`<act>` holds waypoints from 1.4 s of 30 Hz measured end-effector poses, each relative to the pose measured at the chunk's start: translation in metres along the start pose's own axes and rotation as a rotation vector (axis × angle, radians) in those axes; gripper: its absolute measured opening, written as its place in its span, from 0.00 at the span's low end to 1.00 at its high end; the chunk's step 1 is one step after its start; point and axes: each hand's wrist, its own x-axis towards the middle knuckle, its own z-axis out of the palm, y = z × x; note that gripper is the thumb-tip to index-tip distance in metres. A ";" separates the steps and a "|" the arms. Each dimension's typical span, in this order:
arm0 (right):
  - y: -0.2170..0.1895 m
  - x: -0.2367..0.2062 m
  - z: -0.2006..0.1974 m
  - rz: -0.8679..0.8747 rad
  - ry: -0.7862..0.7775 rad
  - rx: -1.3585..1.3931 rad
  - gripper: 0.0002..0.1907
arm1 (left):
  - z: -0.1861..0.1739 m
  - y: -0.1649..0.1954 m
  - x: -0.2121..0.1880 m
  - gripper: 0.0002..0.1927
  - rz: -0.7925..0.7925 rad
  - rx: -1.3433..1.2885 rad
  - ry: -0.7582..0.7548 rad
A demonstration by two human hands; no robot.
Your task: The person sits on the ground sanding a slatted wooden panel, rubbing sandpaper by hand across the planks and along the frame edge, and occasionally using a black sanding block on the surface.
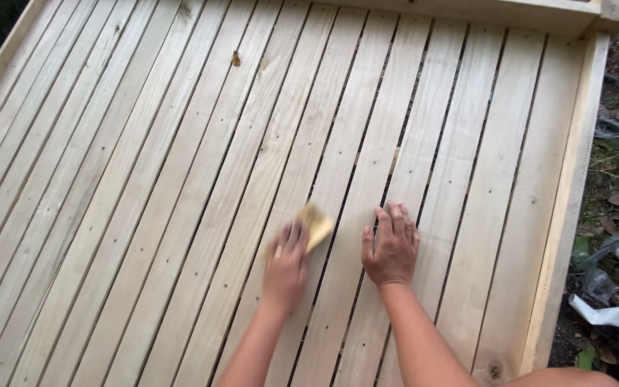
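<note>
One sanding pad [314, 226] under left hand [285, 266] fingers, pressed together; right hand [391, 246] flat, fingers closed, on one slatted panel [145, 179].

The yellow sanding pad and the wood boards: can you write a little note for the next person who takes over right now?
Left hand: pressing the yellow sanding pad on a slat, blurred from motion.
Right hand: flat on the slats, holding nothing.
Slatted wooden panel: pale boards with gaps, raised frame edge on the right, debris on the ground beyond.
Done: cannot tell which boards are already sanded.
Left: probably the slats around the pad; check by touch.
</note>
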 end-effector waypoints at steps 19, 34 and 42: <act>0.001 -0.001 -0.001 0.017 -0.001 0.022 0.24 | 0.042 0.005 0.139 0.27 -0.161 0.053 -0.001; -0.001 -0.002 0.000 0.020 -0.007 -0.015 0.25 | 0.040 0.017 0.078 0.27 -0.115 0.045 -0.021; 0.000 -0.003 -0.002 0.018 -0.010 -0.035 0.25 | 0.067 0.023 0.278 0.28 -0.142 0.048 -0.020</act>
